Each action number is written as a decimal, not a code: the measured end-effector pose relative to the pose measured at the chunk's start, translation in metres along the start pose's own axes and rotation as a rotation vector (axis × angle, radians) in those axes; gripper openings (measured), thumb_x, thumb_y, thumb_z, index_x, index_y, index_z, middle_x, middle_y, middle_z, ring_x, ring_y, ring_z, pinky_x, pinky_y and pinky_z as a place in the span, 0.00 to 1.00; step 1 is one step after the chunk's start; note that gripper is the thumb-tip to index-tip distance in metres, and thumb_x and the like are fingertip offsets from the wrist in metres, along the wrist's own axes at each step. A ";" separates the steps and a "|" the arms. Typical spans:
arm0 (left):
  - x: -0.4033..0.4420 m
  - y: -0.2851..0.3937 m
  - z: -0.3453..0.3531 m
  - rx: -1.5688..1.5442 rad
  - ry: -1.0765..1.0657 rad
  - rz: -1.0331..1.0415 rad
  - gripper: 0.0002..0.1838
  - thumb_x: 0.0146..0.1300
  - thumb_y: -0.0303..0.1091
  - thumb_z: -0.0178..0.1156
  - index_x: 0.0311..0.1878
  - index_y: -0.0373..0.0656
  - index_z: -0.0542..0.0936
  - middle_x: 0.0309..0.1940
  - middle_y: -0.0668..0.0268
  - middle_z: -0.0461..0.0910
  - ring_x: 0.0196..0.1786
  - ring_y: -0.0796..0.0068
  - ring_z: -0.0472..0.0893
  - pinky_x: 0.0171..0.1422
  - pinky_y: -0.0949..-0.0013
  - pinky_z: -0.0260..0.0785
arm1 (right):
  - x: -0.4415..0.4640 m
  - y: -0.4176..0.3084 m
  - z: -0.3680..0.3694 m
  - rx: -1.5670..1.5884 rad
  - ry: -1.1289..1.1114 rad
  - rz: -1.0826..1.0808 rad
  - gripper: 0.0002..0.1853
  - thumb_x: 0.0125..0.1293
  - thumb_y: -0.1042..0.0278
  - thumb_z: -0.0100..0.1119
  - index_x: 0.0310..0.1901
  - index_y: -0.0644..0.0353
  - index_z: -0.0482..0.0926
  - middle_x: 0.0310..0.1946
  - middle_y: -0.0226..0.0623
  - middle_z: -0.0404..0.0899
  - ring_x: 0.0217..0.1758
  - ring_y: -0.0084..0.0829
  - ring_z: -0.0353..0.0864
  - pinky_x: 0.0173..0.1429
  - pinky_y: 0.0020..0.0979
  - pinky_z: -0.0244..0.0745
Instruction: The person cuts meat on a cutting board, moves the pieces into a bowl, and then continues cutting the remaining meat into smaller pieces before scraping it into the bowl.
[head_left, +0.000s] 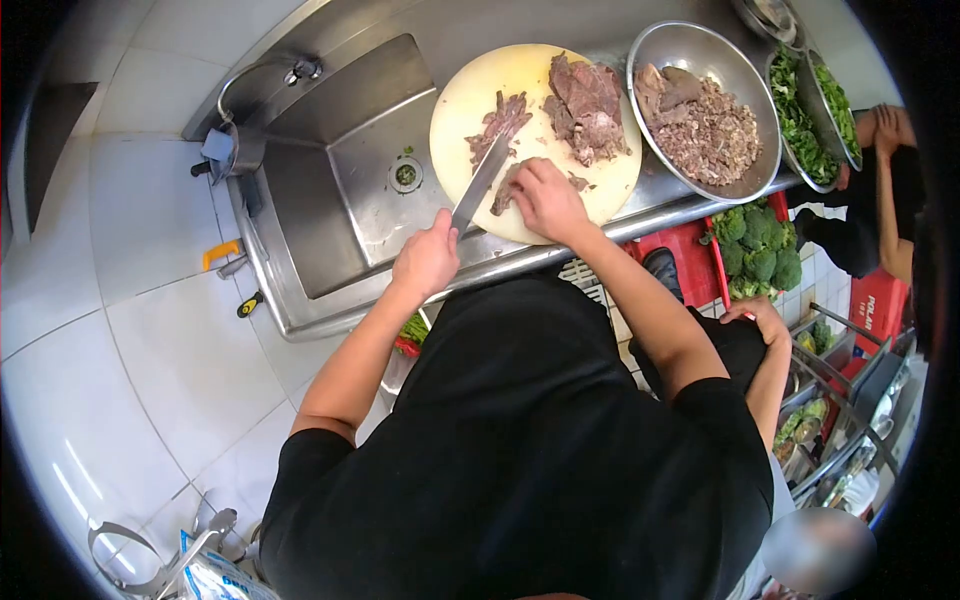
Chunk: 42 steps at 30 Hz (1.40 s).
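Note:
My left hand is closed round the handle of a long kitchen knife, its blade pointing up and to the right over the round cutting board. With bent fingers my right hand presses a piece of cooked meat onto the board, just right of the blade. Sliced meat strips lie beyond the knife tip. A large brown chunk of meat sits at the board's far right. Beside the board stands a steel bowl with chopped meat in it.
A steel sink with a faucet is at the left. Bowls of cut greens stand at the right. Below them is a red crate with broccoli. Other people sit or stand close on my right, one person's hand near the crate.

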<state>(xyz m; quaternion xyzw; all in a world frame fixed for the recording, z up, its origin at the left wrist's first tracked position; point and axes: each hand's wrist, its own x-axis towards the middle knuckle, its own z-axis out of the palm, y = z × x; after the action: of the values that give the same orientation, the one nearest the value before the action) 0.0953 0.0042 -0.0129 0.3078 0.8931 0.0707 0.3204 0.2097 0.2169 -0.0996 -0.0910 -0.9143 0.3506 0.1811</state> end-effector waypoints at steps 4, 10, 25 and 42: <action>0.001 0.005 -0.005 0.034 -0.033 0.021 0.12 0.80 0.39 0.49 0.56 0.42 0.69 0.37 0.36 0.85 0.45 0.28 0.84 0.53 0.32 0.74 | -0.004 -0.004 0.011 -0.075 -0.012 0.027 0.09 0.67 0.67 0.65 0.46 0.57 0.82 0.48 0.40 0.78 0.55 0.46 0.78 0.62 0.44 0.76; -0.002 0.020 0.002 0.025 0.011 0.032 0.11 0.80 0.38 0.50 0.55 0.41 0.69 0.36 0.35 0.85 0.44 0.27 0.84 0.53 0.32 0.74 | -0.005 -0.005 0.016 -0.085 0.013 -0.052 0.12 0.66 0.64 0.68 0.49 0.57 0.83 0.50 0.39 0.78 0.58 0.44 0.78 0.64 0.43 0.75; -0.026 0.035 -0.015 0.080 -0.078 -0.011 0.11 0.79 0.35 0.51 0.54 0.38 0.68 0.34 0.35 0.84 0.43 0.29 0.85 0.51 0.33 0.74 | -0.007 0.004 0.017 -0.034 0.051 -0.057 0.10 0.66 0.66 0.65 0.47 0.57 0.82 0.50 0.39 0.79 0.58 0.44 0.78 0.64 0.43 0.77; 0.014 0.041 0.022 0.058 0.021 0.043 0.12 0.77 0.35 0.54 0.56 0.39 0.67 0.34 0.33 0.83 0.40 0.25 0.83 0.50 0.31 0.74 | -0.007 0.017 0.015 -0.021 0.080 -0.029 0.07 0.65 0.69 0.65 0.43 0.58 0.84 0.47 0.37 0.80 0.55 0.41 0.79 0.61 0.40 0.79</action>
<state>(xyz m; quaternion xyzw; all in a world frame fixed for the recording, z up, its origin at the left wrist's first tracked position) 0.1210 0.0432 -0.0241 0.3353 0.8913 0.0550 0.3004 0.2106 0.2179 -0.1230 -0.0934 -0.9113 0.3343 0.2215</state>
